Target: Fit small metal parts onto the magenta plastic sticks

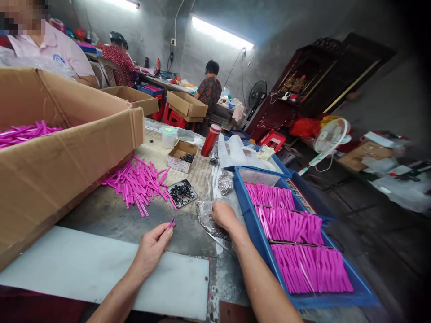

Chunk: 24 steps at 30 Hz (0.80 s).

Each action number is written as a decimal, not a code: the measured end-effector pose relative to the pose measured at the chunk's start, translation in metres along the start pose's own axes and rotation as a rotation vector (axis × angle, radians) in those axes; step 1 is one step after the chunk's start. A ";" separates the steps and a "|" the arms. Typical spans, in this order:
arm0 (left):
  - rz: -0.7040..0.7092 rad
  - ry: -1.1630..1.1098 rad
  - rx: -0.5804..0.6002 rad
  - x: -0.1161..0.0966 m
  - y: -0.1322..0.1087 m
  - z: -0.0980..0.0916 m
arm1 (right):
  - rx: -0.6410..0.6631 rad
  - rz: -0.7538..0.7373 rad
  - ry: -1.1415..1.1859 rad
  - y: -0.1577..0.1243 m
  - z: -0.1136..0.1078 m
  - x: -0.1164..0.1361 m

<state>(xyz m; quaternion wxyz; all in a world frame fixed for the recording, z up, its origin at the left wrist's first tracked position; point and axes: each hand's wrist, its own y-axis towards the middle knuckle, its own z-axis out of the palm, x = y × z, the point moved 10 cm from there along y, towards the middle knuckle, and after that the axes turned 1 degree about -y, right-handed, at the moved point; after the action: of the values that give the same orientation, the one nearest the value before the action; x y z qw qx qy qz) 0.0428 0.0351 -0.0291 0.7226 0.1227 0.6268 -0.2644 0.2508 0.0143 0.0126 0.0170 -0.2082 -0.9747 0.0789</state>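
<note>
My left hand (155,244) is closed in a pinch on a magenta plastic strip (171,222), whose tip pokes out past the thumb. Curled fingers of my right hand (224,215) reach down into a clear plastic bag (204,208) in a tray of small metal parts (215,229); its fingertips are hidden. Just beyond lies a knotted bag of silvery pieces (225,183). A small dish of black parts (182,194) sits between the hands and a loose pile of magenta strips (136,181).
A large cardboard box (70,152) with more strips stands at left. On the right, a blue crate (239,193) holds rows of magenta strips. A red bottle (211,140) and small carton (178,166) stand behind. A white board (101,269) covers the near edge. Other people sit farther back.
</note>
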 end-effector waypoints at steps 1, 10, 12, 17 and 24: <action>0.000 -0.006 0.004 0.000 0.000 0.001 | 0.009 0.001 -0.010 0.000 0.001 0.000; -0.019 -0.047 -0.015 0.003 0.001 -0.003 | -0.002 -0.017 -0.024 -0.008 -0.004 0.003; -0.028 -0.047 -0.032 0.003 0.002 -0.005 | -0.025 -0.015 -0.009 -0.008 -0.007 0.002; -0.047 -0.070 -0.066 -0.002 0.002 -0.005 | -0.123 0.005 0.043 -0.014 -0.021 -0.003; -0.085 -0.075 -0.072 -0.003 0.000 -0.007 | -0.221 -0.033 0.144 -0.047 -0.042 0.017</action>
<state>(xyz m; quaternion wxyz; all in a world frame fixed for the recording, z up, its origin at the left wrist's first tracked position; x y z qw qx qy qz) 0.0365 0.0390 -0.0275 0.7377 0.0598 0.6130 -0.2764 0.2192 -0.0151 0.0620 0.0652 -0.1980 -0.9770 -0.0442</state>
